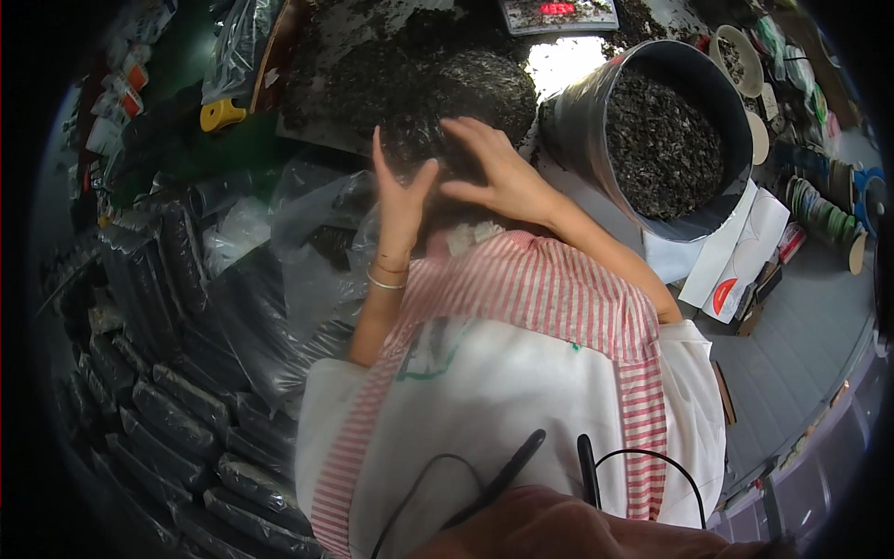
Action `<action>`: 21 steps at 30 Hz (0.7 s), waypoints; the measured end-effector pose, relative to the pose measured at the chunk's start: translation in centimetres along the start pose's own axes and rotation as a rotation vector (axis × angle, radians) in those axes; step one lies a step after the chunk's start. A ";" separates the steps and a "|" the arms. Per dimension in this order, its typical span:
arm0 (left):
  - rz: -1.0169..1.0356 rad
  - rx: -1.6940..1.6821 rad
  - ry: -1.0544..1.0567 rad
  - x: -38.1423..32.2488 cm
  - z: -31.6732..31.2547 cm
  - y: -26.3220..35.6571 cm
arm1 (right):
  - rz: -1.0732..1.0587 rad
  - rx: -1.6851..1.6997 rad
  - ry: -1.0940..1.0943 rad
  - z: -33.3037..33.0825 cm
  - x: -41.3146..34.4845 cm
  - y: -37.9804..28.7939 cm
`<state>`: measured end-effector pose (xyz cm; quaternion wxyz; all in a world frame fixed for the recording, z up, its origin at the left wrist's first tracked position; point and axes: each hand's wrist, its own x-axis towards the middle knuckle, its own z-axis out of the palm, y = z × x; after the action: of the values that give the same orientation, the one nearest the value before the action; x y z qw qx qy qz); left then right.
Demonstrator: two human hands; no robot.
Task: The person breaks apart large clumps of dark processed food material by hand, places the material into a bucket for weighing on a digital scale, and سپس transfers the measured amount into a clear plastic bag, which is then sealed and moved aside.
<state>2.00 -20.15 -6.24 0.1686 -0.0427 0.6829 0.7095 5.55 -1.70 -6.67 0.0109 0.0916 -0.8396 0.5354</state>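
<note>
My left hand (403,192), with a bracelet at the wrist, has thumb and fingers spread. My right hand (504,171) is also spread, palm turned inward, opposite it. Neither hand shows a grip; contact with the dark, shiny material between and beyond them is unclear. Beyond my fingers lies a rounded mass of dark dried flakes (485,87), apparently under clear plastic. To the right, a large grey bucket (583,129) leans toward me, partly filled with dark flakes (663,147). A digital scale (559,15) with a lit red display stands at the top.
Black-filled plastic packs (174,419) are stacked at the lower left, beside crumpled clear bags (307,216). A yellow roll core (222,116) lies upper left. Right of the bucket are a small tub (739,63), tape rolls (824,209) and a white box (751,244).
</note>
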 end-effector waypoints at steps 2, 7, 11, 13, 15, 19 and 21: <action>0.043 0.114 -0.012 0.1 0.2 0.2 | 0.030 -0.041 -0.008 0.0 -0.1 0.1; 0.070 0.190 -0.062 0.5 -0.7 -0.3 | 0.051 -0.008 0.041 -0.5 -0.2 -0.5; 0.045 0.204 -0.002 0.2 -0.6 0.3 | 0.070 -0.142 0.092 -1.2 -0.4 -1.1; 0.097 0.292 0.010 0.3 -0.2 0.5 | 0.062 -0.180 0.082 -1.3 -0.3 -0.9; 0.171 0.346 0.001 0.4 0.4 0.4 | 0.051 -0.209 0.064 -1.2 -0.2 -1.0; 0.247 0.422 -0.044 0.9 1.9 0.1 | 0.059 -0.189 0.083 -0.7 -0.1 -0.9; 0.259 0.434 -0.047 1.1 2.1 0.2 | 0.108 -0.198 0.078 -0.9 -0.1 -1.2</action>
<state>1.28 -17.93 -6.27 0.0975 0.0990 0.8150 0.5625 5.75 -1.39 -5.18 0.0239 0.0237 -0.8910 0.4527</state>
